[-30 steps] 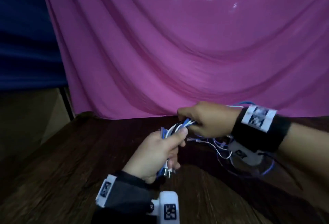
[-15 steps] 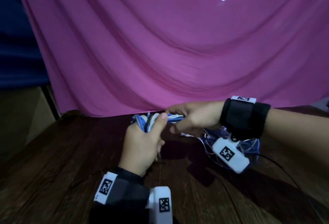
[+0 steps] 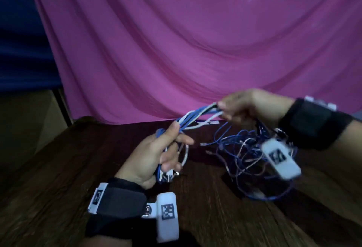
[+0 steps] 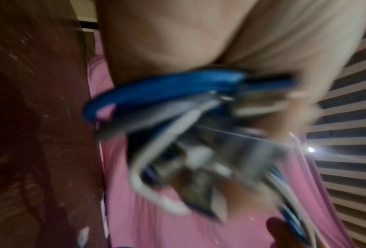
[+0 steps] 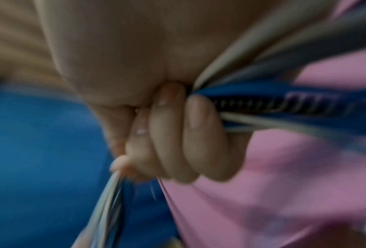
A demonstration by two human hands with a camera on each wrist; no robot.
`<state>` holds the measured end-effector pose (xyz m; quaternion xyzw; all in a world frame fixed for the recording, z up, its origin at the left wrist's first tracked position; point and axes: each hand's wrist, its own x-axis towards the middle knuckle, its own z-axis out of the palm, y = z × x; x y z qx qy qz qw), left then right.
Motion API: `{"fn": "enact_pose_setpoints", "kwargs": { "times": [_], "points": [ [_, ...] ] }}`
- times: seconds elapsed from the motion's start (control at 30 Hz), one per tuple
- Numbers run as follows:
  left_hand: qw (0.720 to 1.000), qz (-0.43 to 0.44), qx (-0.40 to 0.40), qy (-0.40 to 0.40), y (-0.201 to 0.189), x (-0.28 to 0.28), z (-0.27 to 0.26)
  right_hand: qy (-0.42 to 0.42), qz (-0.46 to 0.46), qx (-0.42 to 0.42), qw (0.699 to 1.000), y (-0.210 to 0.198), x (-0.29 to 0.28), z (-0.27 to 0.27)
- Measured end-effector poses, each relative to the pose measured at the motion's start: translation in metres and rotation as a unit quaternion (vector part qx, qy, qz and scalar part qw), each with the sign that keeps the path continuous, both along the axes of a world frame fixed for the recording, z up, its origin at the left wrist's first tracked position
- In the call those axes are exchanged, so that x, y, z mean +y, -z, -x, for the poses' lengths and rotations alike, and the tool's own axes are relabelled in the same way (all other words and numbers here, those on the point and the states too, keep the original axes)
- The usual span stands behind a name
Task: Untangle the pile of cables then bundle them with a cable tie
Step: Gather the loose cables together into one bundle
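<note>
While a straightened run of blue and white cables (image 3: pixel 197 116) is stretching taut between the two hands above the wooden table (image 3: pixel 58 168), the rest of the wire is lying as a loose tangle (image 3: pixel 246 156) on the tabletop toward four o'clock of that run, under the right wrist. At the run's eight o'clock end, the left hand (image 3: pixel 152 156) is grasping the gathered strands with thumb pressed over them and fingers curling underneath, plug ends (image 3: pixel 168 177) dangling below the palm. At the two o'clock end, the right hand (image 3: pixel 248 105) is clenching around the same strands. The head view is showing both grips from above and the tangle's thin blue and pale loops, yet the right fingers are blurring there. The right wrist view is filling that in: its fingers (image 5: pixel 171 134) are wrapping tightly round the bundle, with blue and white cables (image 5: pixel 284 100) leaving toward three o'clock and more strands hanging toward seven o'clock. The left wrist view, heavily smeared, is showing a folded blue loop (image 4: pixel 156 90) against the palm and white cable with connectors hanging below it, detail the head camera is only hinting at. Behind everything a pink cloth (image 3: pixel 195 50) is draping down to the table's far edge, with dark blue fabric (image 3: pixel 19 31) at nine o'clock.
</note>
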<state>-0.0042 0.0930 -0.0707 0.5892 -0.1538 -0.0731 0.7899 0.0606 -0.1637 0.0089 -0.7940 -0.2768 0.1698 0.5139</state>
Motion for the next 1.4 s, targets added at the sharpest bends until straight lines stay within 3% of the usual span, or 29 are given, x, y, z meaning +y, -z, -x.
{"fn": "enact_pose_setpoints", "kwargs": {
  "times": [0.07, 0.13, 0.23, 0.3, 0.43, 0.53, 0.63, 0.73, 0.9, 1.0, 1.07, 1.13, 1.23, 1.3, 1.4],
  "points": [
    [0.985, 0.037, -0.057, 0.16, -0.007, -0.009, 0.013, -0.052, -0.093, 0.156, 0.982, -0.017, 0.002, -0.009],
    [0.972, 0.051, -0.114, 0.198, -0.014, -0.021, 0.024, -0.087, -0.113, 0.254, 0.957, -0.01, 0.015, -0.013],
    [0.983, 0.051, -0.164, 0.069, -0.02, -0.03, 0.029, -0.139, -0.126, 0.358, 0.915, 0.023, 0.032, -0.007],
    [0.982, 0.103, -0.155, 0.016, -0.021, -0.033, 0.027, -0.187, -0.137, 0.374, 0.898, 0.041, 0.042, 0.002],
    [0.967, 0.23, -0.11, -0.018, -0.022, -0.037, 0.019, -0.171, -0.169, 0.358, 0.902, 0.059, 0.071, 0.021],
    [0.963, 0.248, -0.088, -0.062, -0.024, -0.028, 0.014, -0.039, -0.149, 0.239, 0.959, 0.072, 0.098, 0.033],
    [0.948, 0.287, -0.058, -0.122, -0.028, -0.024, 0.01, 0.087, -0.114, -0.002, 0.99, 0.086, 0.113, 0.038],
    [0.923, 0.325, -0.05, -0.202, -0.029, -0.017, 0.004, 0.083, 0.035, -0.217, 0.972, 0.094, 0.113, 0.043],
    [0.877, 0.31, -0.079, -0.359, -0.015, -0.008, -0.012, 0.025, 0.228, -0.309, 0.923, 0.112, 0.104, 0.061],
    [0.872, 0.18, -0.129, -0.437, -0.005, -0.007, -0.02, 0.018, 0.262, -0.341, 0.903, 0.11, 0.102, 0.07],
    [0.866, 0.018, -0.189, -0.463, 0.0, -0.007, -0.022, 0.019, 0.273, -0.383, 0.882, 0.102, 0.099, 0.073],
    [0.833, -0.157, -0.254, -0.465, 0.003, -0.008, -0.025, 0.006, 0.293, -0.467, 0.834, 0.094, 0.095, 0.071],
    [0.804, -0.334, -0.242, -0.429, 0.007, -0.007, -0.027, -0.001, 0.323, -0.574, 0.752, 0.081, 0.085, 0.069],
    [0.837, -0.345, -0.2, -0.374, 0.012, -0.002, -0.028, -0.001, 0.314, -0.602, 0.734, 0.067, 0.077, 0.066],
    [0.939, -0.266, -0.114, -0.184, 0.024, -0.01, -0.023, -0.062, 0.272, -0.609, 0.742, 0.044, 0.063, 0.054]
  ]
}}
